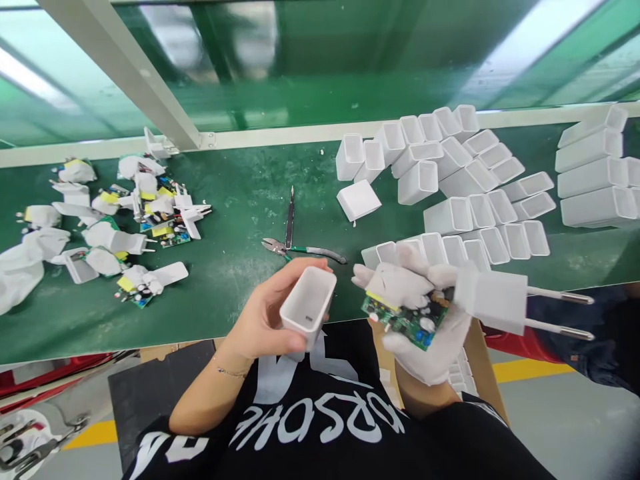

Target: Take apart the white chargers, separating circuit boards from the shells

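My bare left hand (270,313) is closed around a white plastic charger housing (309,303), its open end tilted up toward me. In my right hand (430,353), which wears a white glove, lies a green circuit board (405,323) with a yellow-taped part and white filler on it. A white plug head (493,300) with two metal pins sits at the board's right end. The two hands are apart, and the board is outside the housing. Just beyond my left hand, diagonal cutters (305,249) and a thin dark pointed tool (290,220) lie on the green bench.
Many white housings (453,160) stand and lie at the bench's right side. Circuit boards with plug heads (160,207) are piled at the left. A metal post (125,67) rises behind them. A cardboard box (485,373) is below the bench edge, near a person's dark clothing (595,333).
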`<state>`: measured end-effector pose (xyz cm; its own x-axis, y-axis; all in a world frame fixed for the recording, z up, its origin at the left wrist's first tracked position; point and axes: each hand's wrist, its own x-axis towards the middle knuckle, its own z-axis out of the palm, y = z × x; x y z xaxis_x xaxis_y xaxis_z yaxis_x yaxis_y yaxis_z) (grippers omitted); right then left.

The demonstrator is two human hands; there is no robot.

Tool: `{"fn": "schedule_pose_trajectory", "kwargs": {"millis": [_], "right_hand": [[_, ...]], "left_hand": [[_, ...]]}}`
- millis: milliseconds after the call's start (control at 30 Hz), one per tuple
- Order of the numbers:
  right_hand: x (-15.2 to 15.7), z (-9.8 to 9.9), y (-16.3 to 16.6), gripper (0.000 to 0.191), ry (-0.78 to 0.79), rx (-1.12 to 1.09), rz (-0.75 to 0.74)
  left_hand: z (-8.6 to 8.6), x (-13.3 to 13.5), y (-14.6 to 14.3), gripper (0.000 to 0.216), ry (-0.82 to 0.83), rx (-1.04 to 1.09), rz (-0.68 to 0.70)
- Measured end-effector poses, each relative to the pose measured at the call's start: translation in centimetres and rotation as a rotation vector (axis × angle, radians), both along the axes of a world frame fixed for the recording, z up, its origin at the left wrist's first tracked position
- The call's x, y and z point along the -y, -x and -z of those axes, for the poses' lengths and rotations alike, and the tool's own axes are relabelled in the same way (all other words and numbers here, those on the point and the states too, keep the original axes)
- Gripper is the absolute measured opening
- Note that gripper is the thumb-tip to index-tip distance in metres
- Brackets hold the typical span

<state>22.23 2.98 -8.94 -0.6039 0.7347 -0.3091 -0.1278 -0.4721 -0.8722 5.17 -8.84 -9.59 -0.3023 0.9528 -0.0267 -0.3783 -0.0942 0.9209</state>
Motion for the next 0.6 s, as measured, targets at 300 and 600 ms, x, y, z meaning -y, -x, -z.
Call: {"fn": "schedule_pose_trajectory", "kwargs": {"millis": [300,600], "right_hand": [[0.0,-0.1,1.9,0.062,-0.132,-0.089,-0.2],[0.5,0.8,2.3,0.033,-0.047,-0.174,0.038]], "left_hand": [[1.2,0.5,-1.6,0.069,0.12,0.781,0.259],[1.0,0.8,-1.1,0.073,0.115,0.548,0.188]]}}
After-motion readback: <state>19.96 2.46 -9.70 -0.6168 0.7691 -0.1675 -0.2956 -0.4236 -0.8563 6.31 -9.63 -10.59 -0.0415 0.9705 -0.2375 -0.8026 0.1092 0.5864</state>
